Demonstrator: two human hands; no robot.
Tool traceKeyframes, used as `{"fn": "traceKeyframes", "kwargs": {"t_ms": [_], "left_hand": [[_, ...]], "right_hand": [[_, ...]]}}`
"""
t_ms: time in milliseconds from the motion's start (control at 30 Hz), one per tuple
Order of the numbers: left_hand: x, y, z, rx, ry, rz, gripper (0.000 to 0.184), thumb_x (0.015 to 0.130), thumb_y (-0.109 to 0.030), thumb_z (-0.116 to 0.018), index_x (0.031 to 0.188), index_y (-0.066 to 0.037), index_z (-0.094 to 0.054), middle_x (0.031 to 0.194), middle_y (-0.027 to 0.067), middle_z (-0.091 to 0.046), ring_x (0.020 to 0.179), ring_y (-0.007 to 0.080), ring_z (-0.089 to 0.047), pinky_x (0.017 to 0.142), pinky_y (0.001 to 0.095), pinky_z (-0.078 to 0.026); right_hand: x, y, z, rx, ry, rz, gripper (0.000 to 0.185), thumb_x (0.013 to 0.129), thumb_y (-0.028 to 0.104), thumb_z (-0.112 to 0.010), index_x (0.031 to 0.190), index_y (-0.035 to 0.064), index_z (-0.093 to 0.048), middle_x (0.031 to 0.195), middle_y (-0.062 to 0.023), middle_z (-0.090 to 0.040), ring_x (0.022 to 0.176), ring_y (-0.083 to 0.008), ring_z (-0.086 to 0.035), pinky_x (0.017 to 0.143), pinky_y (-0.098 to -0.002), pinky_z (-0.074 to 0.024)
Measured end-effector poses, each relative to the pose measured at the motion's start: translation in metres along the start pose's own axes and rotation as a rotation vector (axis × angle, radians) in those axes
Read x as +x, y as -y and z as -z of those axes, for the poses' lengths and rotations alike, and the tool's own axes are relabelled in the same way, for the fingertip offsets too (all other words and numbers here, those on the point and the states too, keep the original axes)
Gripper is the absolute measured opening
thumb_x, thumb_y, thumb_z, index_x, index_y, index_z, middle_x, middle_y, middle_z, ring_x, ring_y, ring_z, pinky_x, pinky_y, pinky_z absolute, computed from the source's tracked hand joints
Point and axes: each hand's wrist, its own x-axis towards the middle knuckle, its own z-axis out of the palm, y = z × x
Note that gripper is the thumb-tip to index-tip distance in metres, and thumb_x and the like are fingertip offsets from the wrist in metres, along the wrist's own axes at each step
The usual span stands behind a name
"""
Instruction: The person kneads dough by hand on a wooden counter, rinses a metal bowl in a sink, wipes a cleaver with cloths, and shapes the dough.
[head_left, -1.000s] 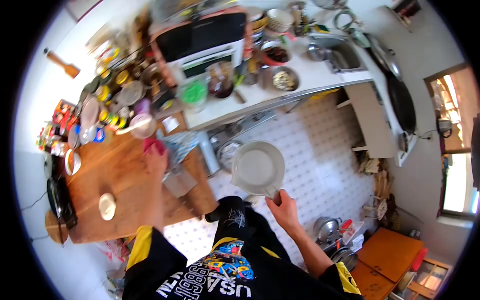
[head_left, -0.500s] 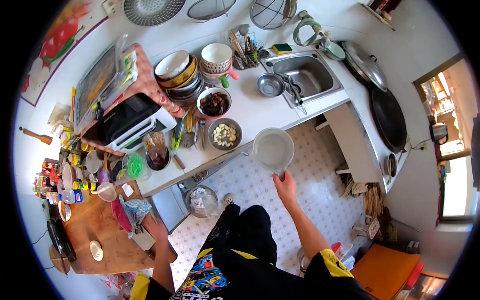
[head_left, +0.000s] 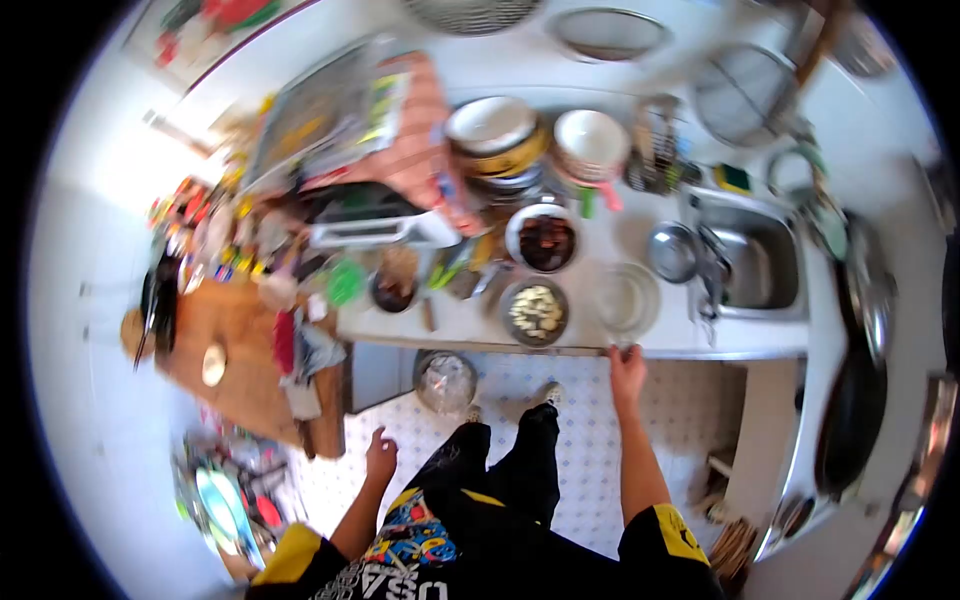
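Observation:
My right hand [head_left: 627,372] is closed on the handle of a pale round pan [head_left: 627,300], which is over the white counter [head_left: 390,326] just left of the sink. To the pan's left are a metal bowl of pale cloves [head_left: 536,311] and a white bowl of dark pieces [head_left: 546,239]. Near the wooden table's right edge, my left hand [head_left: 381,452] hangs over the floor with fingers apart and nothing in it. A crumpled cloth [head_left: 315,348] lies on that table [head_left: 235,340].
The sink [head_left: 755,262] and a small metal bowl [head_left: 674,252] are right of the pan. Stacked bowls [head_left: 497,135] stand at the back. A bin with a plastic liner [head_left: 446,383] sits on the floor below the counter. A black wok [head_left: 850,420] is at far right.
The view has swung toward the counter. My right hand has brought the pan from above the floor to the counter. My left hand has come away from the cloth and the wooden table.

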Motion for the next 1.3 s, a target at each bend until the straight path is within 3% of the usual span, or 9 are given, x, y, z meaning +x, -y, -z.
{"fn": "traceKeyframes", "kwargs": {"t_ms": [100,333,500,733,833,1100,1200,1233,1300], "left_hand": [[0.003,-0.017,0.017,0.059,-0.184,-0.009,0.039,0.085,-0.016,-0.054,0.123,-0.008,-0.051,0.089,0.0235,-0.066,0.081,0.0404,-0.064,0.072,0.0456,-0.051],[0.086,-0.05,0.123,0.061,-0.44,-0.202,0.031,0.085,-0.015,-0.057,0.113,-0.003,-0.054,0.102,0.0208,-0.059,0.093,0.0402,-0.058,0.082,0.0464,-0.046],[0.169,-0.043,0.18,0.436,-0.917,-0.306,0.027,0.082,-0.015,-0.059,0.107,-0.005,-0.055,0.111,0.0166,-0.055,0.1,0.0385,-0.053,0.086,0.0468,-0.044],[0.19,-0.011,0.232,0.233,-0.581,-0.291,0.029,0.08,-0.014,-0.063,0.106,-0.004,-0.056,0.103,0.0182,-0.055,0.1,0.0366,-0.053,0.084,0.0455,-0.045],[0.19,-0.04,0.193,0.24,-0.441,-0.714,0.036,0.079,-0.018,-0.064,0.113,-0.008,-0.056,0.112,0.0154,-0.053,0.102,0.037,-0.051,0.081,0.0475,-0.045],[0.213,-0.041,0.151,0.588,-0.315,-0.345,0.033,0.076,-0.016,-0.064,0.107,-0.011,-0.055,0.112,0.0104,-0.051,0.109,0.0345,-0.049,0.078,0.0516,-0.045],[0.22,-0.027,0.146,0.567,-0.313,-0.476,0.033,0.077,-0.016,-0.061,0.107,-0.006,-0.054,0.108,0.0153,-0.052,0.104,0.0387,-0.051,0.084,0.0496,-0.045],[0.222,-0.022,0.141,0.541,-0.347,-0.527,0.034,0.077,-0.016,-0.061,0.108,-0.004,-0.054,0.109,0.0178,-0.053,0.104,0.04,-0.051,0.086,0.0487,-0.044],[0.229,-0.01,0.131,0.62,-0.315,-0.371,0.047,0.079,-0.021,-0.059,0.12,-0.001,-0.049,0.124,0.0238,-0.049,0.117,0.0408,-0.045,0.096,0.0472,-0.041]], "right_hand": [[0.007,0.001,-0.001,-0.022,0.082,-0.024,0.031,0.083,0.025,-0.069,0.09,-0.001,-0.055,0.07,-0.0144,-0.059,0.062,-0.0249,-0.053,0.061,-0.0382,-0.0462],[-0.056,0.097,-0.003,-0.293,-0.348,0.158,0.027,0.089,0.021,-0.061,0.105,-0.001,-0.058,0.095,-0.0182,-0.063,0.083,-0.0293,-0.06,0.076,-0.0368,-0.0489],[-0.155,0.142,-0.179,-0.134,0.364,0.393,0.013,0.089,0.011,-0.058,0.098,0.0015,-0.06,0.091,-0.0169,-0.064,0.079,-0.0261,-0.062,0.073,-0.0349,-0.0503],[-0.318,0.268,-0.346,0.076,0.949,0.353,0.018,0.088,0.021,-0.058,0.098,0.0058,-0.059,0.081,-0.0153,-0.064,0.077,-0.0337,-0.063,0.068,-0.0423,-0.0503],[-0.317,0.255,-0.3,0.042,0.877,0.341,0.015,0.087,0.018,-0.059,0.094,0.0052,-0.062,0.077,-0.0163,-0.064,0.07,-0.03,-0.064,0.063,-0.0366,-0.0502],[-0.041,0.122,-0.058,0.25,-0.12,-0.263,0.02,0.087,0.022,-0.055,0.082,0.005,-0.064,0.061,-0.0015,-0.058,0.052,-0.0094,-0.052,0.045,-0.0267,-0.0409],[0.084,0.073,0.018,-0.406,-0.417,-0.088,0.037,0.082,0.026,-0.047,0.073,-0.0071,-0.062,0.075,-0.0287,-0.062,0.075,-0.0522,-0.056,0.075,-0.0536,-0.0445],[0.138,0.029,0.038,-0.605,-0.349,-0.182,0.035,0.082,0.033,-0.058,0.077,-0.0001,-0.065,0.07,-0.0116,-0.066,0.06,-0.0176,-0.062,0.053,-0.0329,-0.0485],[0.17,0.051,0.052,-0.148,-0.12,-0.518,0.032,0.084,0.03,-0.057,0.076,0.0003,-0.064,0.069,-0.0094,-0.065,0.056,-0.0154,-0.06,0.047,-0.0303,-0.0459]]}}
